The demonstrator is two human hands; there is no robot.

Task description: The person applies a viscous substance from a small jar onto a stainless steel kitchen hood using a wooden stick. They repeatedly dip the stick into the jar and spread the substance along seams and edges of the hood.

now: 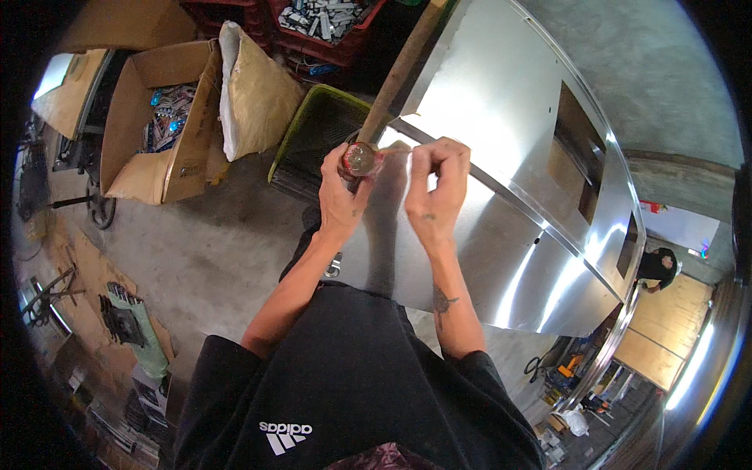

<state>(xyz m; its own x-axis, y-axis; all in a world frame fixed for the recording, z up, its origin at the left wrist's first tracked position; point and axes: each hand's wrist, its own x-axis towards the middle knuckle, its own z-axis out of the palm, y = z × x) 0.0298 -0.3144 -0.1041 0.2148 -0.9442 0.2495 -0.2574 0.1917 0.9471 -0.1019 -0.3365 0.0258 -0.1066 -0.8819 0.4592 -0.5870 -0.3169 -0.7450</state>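
Observation:
My left hand [342, 196] is wrapped round a short cylindrical thing [359, 159] with a grey-brown round end and red on its side; whether it is a can or a roll, I cannot tell. To its right, my right hand [440, 184] is closed, thumb and fingers pinched together, over the shiny metal sheet. A faint reddish streak shows between the two hands, too blurred to make out. Anything in the right fingers is hidden. Below both hands lies the bent sheet-metal panel [470, 254], with a raised seam and cut-out openings towards its right end.
A yellow-green rimmed crate [291, 141] stands left of the panel, beside a tan sack [254, 98] and a cardboard box [129, 129] of small metal parts. Red bins [354, 43] hold more parts at the back. A wooden bar [403, 66] runs along the panel. Another person [658, 266] is far right.

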